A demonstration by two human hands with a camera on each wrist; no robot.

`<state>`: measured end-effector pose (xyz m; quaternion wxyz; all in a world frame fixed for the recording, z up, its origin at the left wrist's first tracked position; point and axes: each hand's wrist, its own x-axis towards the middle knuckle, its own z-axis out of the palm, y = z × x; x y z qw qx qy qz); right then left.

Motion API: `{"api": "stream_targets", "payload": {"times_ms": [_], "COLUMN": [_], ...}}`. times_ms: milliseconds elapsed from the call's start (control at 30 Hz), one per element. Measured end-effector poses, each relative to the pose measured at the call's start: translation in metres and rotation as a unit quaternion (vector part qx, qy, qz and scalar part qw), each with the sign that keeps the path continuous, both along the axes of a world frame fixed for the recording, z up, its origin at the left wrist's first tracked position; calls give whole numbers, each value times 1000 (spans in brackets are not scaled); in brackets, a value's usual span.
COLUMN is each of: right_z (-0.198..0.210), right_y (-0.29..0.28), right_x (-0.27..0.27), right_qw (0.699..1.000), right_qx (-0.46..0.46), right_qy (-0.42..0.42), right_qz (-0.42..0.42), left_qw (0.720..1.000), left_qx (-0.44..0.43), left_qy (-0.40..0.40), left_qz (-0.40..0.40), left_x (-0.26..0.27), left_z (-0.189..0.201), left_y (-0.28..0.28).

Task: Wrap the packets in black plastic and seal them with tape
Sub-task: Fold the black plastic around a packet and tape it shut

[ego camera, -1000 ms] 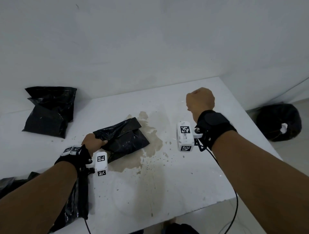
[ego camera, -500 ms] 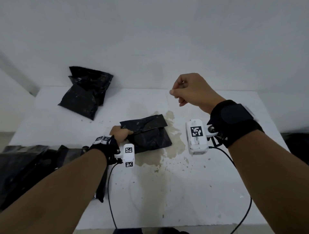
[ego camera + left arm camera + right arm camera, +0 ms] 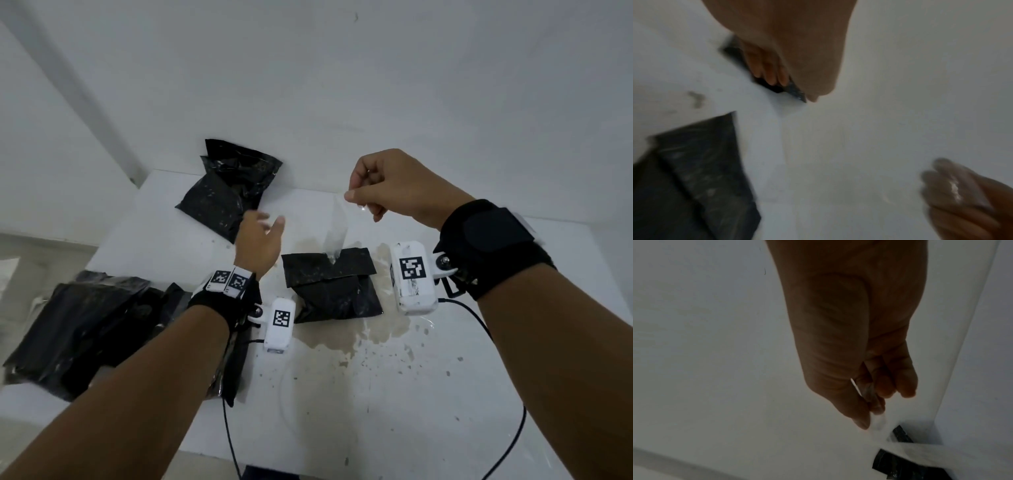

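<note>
packet (image 3: pixel 334 286) wrapped in black plastic lies mid-table (image 3: pixel 376 394) on a stain. right hand (image 3: pixel 390 185) pinches a clear tape strip (image 3: pixel 337 228) hanging down to the packet's top flap. left hand (image 3: pixel 258 241), blurred, hovers beside it, fingers loose, holding nothing. another black packet (image 3: pixel 227 195) lies by the wall.

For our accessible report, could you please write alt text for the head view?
The right hand pinches a strip of clear tape above a black wrapped packet on a stained white table. The left hand hovers open beside it.
</note>
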<state>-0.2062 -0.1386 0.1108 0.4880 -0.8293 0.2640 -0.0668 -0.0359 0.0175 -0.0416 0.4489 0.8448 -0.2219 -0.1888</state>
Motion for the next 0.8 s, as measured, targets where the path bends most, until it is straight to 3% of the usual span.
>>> {"api": "stream_targets", "payload": {"times_ms": [67, 167, 233, 367, 533, 633, 800], "right_z": [5, 12, 16, 18, 4, -6, -28], "right_y": [4, 8, 5, -12, -29, -39, -56], "right_x": [6, 12, 13, 7, -2, -6, -16], "right_qw": [999, 997, 997, 998, 999, 999, 999], "right_qx": [9, 21, 15, 1, -22, -26, -14], "right_qy": [-12, -41, -50, -54, -20, -30, -6], "right_qz": [33, 59, 61, 34, 24, -13, -40], "left_qw": [981, 896, 877, 896, 915, 920, 954], "left_qx": [-132, -214, -213, -148, -53, 52, 53], "left_qy": [39, 201, 251, 266, 190, 140, 154], "left_qz": [-135, -335, -349, -323, -351, -362, -253], "left_x": [-17, -36, -37, -28, -18, -9, 2], "left_z": [50, 88, 96, 85, 64, 56, 38], "left_y": [-15, -31, -33, -15, 8, 13, 23]}}
